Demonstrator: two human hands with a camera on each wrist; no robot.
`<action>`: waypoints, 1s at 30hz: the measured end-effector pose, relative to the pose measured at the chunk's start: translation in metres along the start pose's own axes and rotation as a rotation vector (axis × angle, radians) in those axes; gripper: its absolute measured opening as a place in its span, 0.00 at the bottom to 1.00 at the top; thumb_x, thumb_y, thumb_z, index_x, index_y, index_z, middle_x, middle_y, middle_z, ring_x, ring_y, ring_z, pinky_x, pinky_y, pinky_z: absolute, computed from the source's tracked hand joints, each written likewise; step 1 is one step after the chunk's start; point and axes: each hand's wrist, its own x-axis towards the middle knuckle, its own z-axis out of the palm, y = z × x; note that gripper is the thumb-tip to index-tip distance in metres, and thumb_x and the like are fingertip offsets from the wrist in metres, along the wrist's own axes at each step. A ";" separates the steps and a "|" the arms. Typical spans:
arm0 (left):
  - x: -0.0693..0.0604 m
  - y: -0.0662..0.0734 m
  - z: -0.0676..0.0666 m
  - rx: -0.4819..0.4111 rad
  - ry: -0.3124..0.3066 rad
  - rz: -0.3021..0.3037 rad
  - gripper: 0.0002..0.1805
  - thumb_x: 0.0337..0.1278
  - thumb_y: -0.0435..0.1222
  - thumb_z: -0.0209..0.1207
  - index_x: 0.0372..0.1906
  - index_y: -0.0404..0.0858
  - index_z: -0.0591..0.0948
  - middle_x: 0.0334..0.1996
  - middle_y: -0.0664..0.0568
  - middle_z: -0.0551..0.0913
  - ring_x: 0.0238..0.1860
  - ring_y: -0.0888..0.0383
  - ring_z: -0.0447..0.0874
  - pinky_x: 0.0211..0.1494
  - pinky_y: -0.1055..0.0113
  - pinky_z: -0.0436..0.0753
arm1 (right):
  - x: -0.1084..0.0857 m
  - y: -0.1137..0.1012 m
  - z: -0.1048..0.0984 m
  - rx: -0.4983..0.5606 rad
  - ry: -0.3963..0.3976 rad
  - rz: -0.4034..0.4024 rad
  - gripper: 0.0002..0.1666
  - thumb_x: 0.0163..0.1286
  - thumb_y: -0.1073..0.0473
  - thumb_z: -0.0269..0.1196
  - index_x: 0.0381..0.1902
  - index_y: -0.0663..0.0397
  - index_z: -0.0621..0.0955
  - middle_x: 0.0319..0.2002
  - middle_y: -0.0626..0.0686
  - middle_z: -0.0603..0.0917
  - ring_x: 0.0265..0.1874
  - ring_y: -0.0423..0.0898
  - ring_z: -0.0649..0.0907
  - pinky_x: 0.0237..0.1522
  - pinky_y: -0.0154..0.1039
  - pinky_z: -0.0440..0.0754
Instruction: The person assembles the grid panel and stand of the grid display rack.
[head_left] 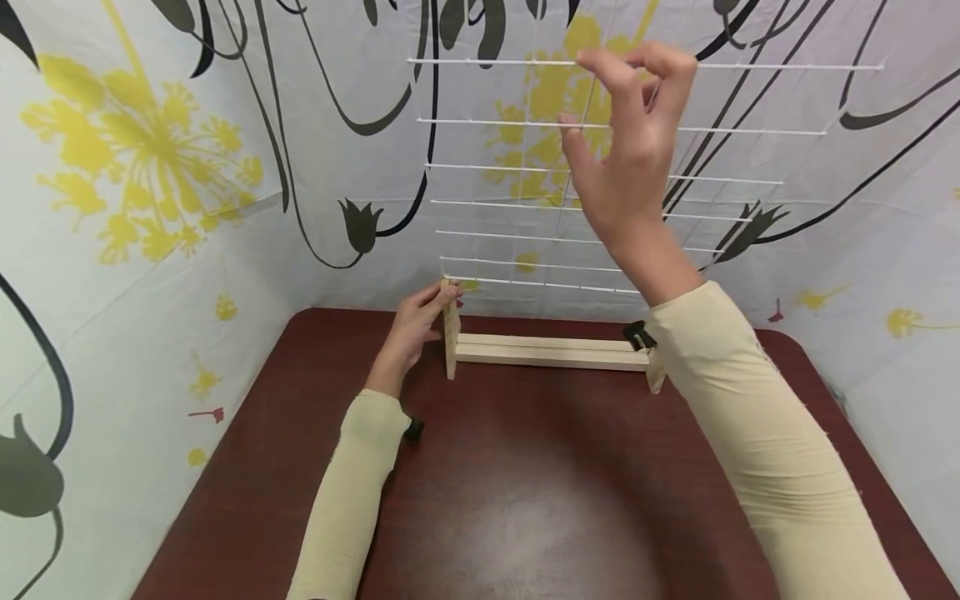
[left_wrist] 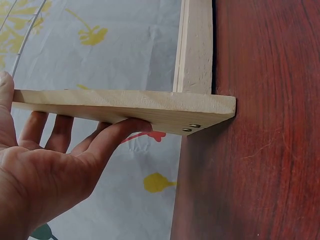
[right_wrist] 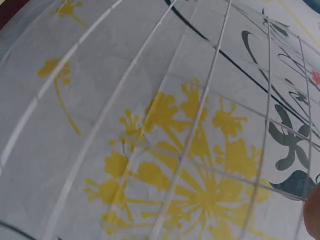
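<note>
A white wire grid (head_left: 510,123) rises above a light wooden stand (head_left: 551,352), whose crossbar joins two end boards. My left hand (head_left: 408,329) holds the left end board (head_left: 451,337) near its top. In the left wrist view, the fingers of my left hand (left_wrist: 60,165) lie against the face of the board (left_wrist: 150,102), above two screws (left_wrist: 191,128). My right hand (head_left: 637,158) grips the grid's top wires with bent fingers. Only a piece of a finger (right_wrist: 312,212) shows beside the grid wires (right_wrist: 187,142) in the right wrist view. My right sleeve partly hides the right end board (head_left: 656,373).
The stand rests near the far edge of a dark red-brown table (head_left: 525,483). A white covering with yellow and grey plant prints (head_left: 262,267) hangs behind and beside the table. Dark straps (head_left: 413,430) are at both wrists.
</note>
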 end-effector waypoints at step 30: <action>0.002 0.000 -0.002 -0.010 -0.045 0.009 0.36 0.69 0.62 0.62 0.74 0.50 0.77 0.68 0.46 0.83 0.75 0.48 0.74 0.68 0.30 0.77 | -0.003 0.019 -0.005 -0.085 -0.240 0.069 0.27 0.70 0.58 0.73 0.63 0.45 0.75 0.51 0.34 0.53 0.35 0.51 0.73 0.41 0.34 0.70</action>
